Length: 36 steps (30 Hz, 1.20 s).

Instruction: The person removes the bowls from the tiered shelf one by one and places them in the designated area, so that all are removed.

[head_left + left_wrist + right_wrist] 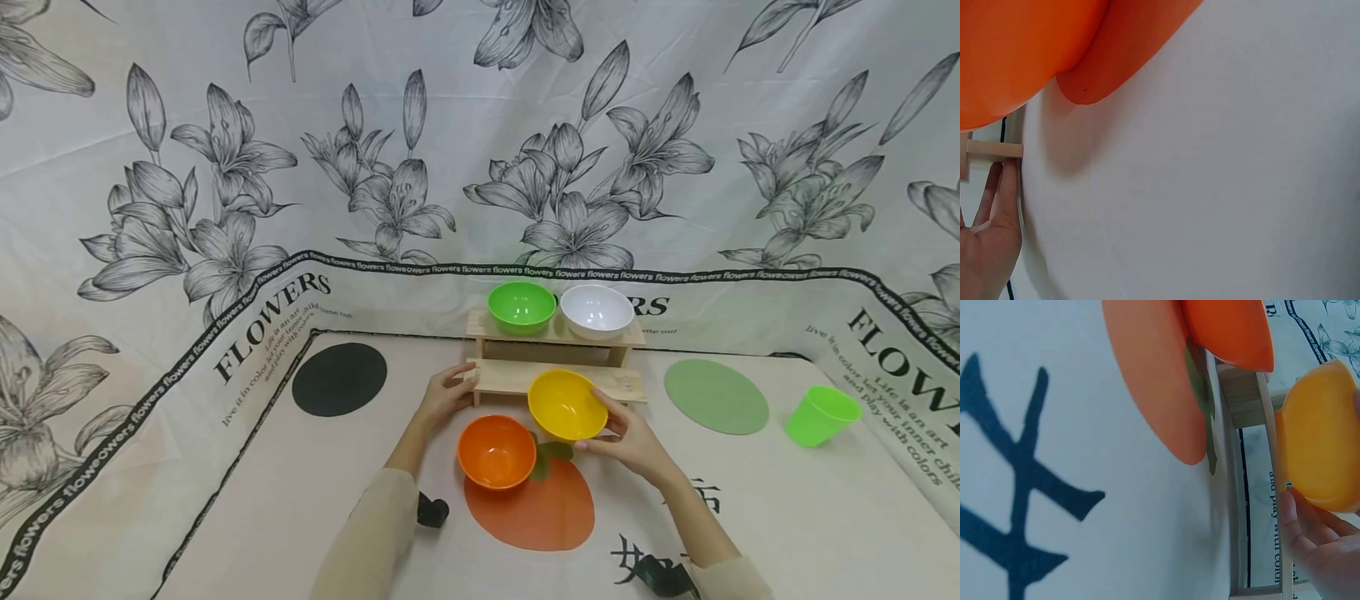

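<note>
In the head view my right hand grips the right side of a yellow bowl, which overlaps the lower step of a small two-step wooden shelf. The right wrist view shows the fingers and thumb on the side of this yellow bowl, close over the step's edge. My left hand touches the left end of the lower step. Its fingers reach straight to the wood in the left wrist view. An orange bowl stands on the table in front of the shelf, between my forearms.
On the shelf's top step stand a green bowl and a white bowl. A bright green cup leans at the right. The tablecloth carries a dark oval, a green oval and an orange fruit print. Flowered cloth hangs behind.
</note>
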Tool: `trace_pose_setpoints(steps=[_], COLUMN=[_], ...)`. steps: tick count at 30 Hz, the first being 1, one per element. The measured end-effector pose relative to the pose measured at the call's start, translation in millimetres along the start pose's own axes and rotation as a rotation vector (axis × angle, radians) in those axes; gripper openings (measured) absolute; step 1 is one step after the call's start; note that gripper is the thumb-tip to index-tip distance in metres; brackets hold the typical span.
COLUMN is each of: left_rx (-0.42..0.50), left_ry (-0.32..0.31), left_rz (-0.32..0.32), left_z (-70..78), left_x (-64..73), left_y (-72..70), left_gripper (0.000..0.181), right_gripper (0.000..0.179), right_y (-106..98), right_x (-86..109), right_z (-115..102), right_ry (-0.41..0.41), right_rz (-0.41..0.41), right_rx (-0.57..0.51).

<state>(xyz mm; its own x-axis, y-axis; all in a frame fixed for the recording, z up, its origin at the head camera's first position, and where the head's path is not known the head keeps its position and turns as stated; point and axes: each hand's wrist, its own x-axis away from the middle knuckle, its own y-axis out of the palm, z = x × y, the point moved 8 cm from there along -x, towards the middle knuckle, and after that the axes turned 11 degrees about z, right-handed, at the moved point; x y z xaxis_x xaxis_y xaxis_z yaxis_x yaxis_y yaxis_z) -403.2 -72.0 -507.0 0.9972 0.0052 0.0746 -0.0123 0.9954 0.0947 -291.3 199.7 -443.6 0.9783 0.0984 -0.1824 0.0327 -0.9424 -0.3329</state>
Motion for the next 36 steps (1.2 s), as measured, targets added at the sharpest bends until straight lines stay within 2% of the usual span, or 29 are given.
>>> trace_pose_setpoints(steps=[8, 15, 21, 27, 36], left_rx=[-0.013, -0.007, 0.011, 0.012, 0.033], left_ry=[-0.009, 0.009, 0.004, -0.002, 0.001], left_rz=[0.002, -0.006, -0.005, -0.001, -0.02], left_z=[1.3, 1.7, 0.5, 1.6, 0.4], left_x=[1.7, 1.0, -0.2, 1.3, 0.9], left_y=[-0.1, 0.7, 0.2, 0.2, 1.3], left_gripper=[0.043, 0.043, 0.043, 0.042, 0.044], right_gripper=[0.085, 0.086, 0.086, 0.086, 0.085], right_y=[-4, -3, 0, 1, -1], right_x=[10.8, 18.0, 24.2, 32.2, 41.6], right_z=[3, 10, 15, 23, 22], right_ry=[0.008, 0.013, 0.022, 0.067, 0.083], right_rz=[-0.015, -0.046, -0.07, -0.094, -0.11], right_rx=[-0.005, 0.012, -0.021, -0.036, -0.058])
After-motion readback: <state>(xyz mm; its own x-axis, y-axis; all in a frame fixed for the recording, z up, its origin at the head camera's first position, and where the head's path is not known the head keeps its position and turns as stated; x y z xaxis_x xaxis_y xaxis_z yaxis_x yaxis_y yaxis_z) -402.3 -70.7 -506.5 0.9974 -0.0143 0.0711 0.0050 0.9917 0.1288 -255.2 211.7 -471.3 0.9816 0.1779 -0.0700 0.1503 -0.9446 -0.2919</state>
